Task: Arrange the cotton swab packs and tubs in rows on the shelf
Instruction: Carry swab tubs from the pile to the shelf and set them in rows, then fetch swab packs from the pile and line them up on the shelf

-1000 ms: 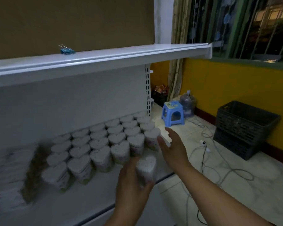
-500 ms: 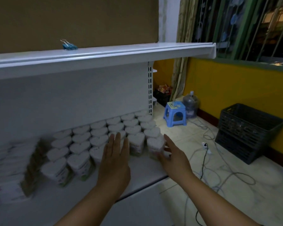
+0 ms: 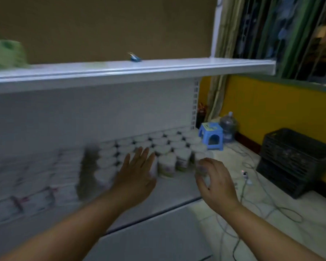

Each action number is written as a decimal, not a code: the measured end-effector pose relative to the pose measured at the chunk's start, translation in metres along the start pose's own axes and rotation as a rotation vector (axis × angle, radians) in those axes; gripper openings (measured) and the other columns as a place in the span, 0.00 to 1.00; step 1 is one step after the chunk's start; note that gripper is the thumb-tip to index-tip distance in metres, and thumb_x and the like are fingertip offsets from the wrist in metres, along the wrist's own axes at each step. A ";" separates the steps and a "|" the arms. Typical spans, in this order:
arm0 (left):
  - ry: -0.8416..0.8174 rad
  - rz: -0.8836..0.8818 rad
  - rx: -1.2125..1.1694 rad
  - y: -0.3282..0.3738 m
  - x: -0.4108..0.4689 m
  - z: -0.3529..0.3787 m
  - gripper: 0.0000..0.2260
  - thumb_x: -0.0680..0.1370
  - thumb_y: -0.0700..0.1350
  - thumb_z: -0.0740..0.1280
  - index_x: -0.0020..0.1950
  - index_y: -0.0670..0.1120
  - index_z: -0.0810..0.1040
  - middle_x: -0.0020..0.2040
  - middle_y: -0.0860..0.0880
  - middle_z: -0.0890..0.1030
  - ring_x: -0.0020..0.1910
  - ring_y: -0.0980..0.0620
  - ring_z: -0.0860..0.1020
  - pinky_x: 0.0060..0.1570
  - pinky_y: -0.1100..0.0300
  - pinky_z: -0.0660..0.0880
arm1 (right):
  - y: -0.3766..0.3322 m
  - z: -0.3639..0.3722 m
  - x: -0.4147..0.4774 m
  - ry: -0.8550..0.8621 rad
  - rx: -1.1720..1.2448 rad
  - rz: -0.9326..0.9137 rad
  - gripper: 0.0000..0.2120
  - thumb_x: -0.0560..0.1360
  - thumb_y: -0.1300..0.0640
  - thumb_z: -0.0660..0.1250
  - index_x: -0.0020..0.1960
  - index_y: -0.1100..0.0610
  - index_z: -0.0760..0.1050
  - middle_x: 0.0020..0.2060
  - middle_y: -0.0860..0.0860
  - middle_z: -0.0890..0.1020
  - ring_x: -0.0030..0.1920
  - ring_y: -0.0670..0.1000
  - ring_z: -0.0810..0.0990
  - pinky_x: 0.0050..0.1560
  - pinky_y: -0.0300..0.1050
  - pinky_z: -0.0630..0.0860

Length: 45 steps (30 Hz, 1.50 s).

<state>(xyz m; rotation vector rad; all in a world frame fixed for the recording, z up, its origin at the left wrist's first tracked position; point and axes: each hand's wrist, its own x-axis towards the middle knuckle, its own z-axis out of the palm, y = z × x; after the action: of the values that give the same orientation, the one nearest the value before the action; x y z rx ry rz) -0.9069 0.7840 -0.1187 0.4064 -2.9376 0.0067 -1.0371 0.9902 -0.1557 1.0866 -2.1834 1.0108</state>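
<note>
Tubs (image 3: 158,147) of cotton swabs stand packed in rows on the lower shelf (image 3: 177,187), their white lids forming a tight grid that runs back toward the rear panel. Left of them, blurred stacks of flat swab packs (image 3: 32,181) fill the rest of the shelf. The person's left hand (image 3: 135,174) is spread flat, fingers (image 3: 139,155) straight and apart, palm pressed against the front tubs of the grid; it grasps nothing. The right hand (image 3: 215,181) sits at the shelf's right front corner with its fingers curled around a single tub (image 3: 202,166) at the end of the front row. The tub shows pale through the blur between thumb and fingers, though how firmly it is clasped I cannot tell. Above, the upper shelf (image 3: 158,70) carries a small blue binder clip (image 3: 135,58) and, at its far left, a green package (image 3: 6,53). Off to the right, on the tiled floor, a blue plastic stool (image 3: 212,135) stands beside a water jug (image 3: 229,127), a black crate (image 3: 294,159) rests against the yellow wall, and pale cables (image 3: 262,200) trail loosely across the tiles.
</note>
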 end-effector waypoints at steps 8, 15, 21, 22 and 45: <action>-0.313 -0.357 -0.044 -0.186 -0.129 -0.109 0.30 0.78 0.65 0.53 0.77 0.53 0.56 0.77 0.49 0.59 0.72 0.47 0.64 0.68 0.55 0.60 | -0.210 0.041 0.062 -0.647 -0.232 -0.342 0.27 0.75 0.46 0.63 0.72 0.52 0.65 0.74 0.53 0.64 0.72 0.54 0.62 0.70 0.43 0.60; -0.167 -0.525 0.061 -0.315 -0.359 -0.150 0.32 0.77 0.66 0.53 0.77 0.52 0.52 0.78 0.50 0.53 0.76 0.51 0.51 0.74 0.49 0.50 | -0.457 0.143 0.008 -0.879 -0.092 -0.696 0.35 0.75 0.41 0.62 0.76 0.47 0.53 0.77 0.51 0.49 0.77 0.52 0.49 0.75 0.46 0.52; -0.157 -0.874 0.018 -0.398 -0.534 -0.162 0.31 0.79 0.63 0.53 0.78 0.50 0.51 0.78 0.49 0.50 0.77 0.50 0.47 0.74 0.48 0.48 | -0.617 0.209 -0.062 -0.974 -0.020 -0.920 0.31 0.77 0.43 0.61 0.75 0.51 0.56 0.77 0.53 0.52 0.76 0.54 0.52 0.74 0.49 0.54; -0.142 -0.925 -0.029 -0.410 -0.554 -0.159 0.32 0.79 0.64 0.54 0.78 0.51 0.52 0.79 0.50 0.50 0.77 0.51 0.46 0.75 0.48 0.48 | -0.635 0.220 -0.071 -0.974 -0.005 -0.941 0.30 0.77 0.43 0.61 0.75 0.50 0.56 0.77 0.53 0.51 0.76 0.53 0.50 0.74 0.49 0.53; -0.065 -1.236 -0.224 -0.721 -0.698 -0.124 0.21 0.77 0.51 0.62 0.70 0.51 0.69 0.69 0.51 0.69 0.63 0.52 0.72 0.57 0.64 0.67 | -0.916 0.527 -0.065 -1.060 0.194 -0.836 0.26 0.78 0.46 0.60 0.73 0.51 0.60 0.76 0.49 0.52 0.75 0.49 0.56 0.70 0.42 0.60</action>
<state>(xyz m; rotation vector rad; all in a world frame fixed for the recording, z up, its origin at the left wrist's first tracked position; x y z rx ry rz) -0.0299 0.2811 -0.1321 2.0372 -2.1899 -0.4753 -0.3009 0.2294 -0.1545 2.7490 -1.8582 0.2294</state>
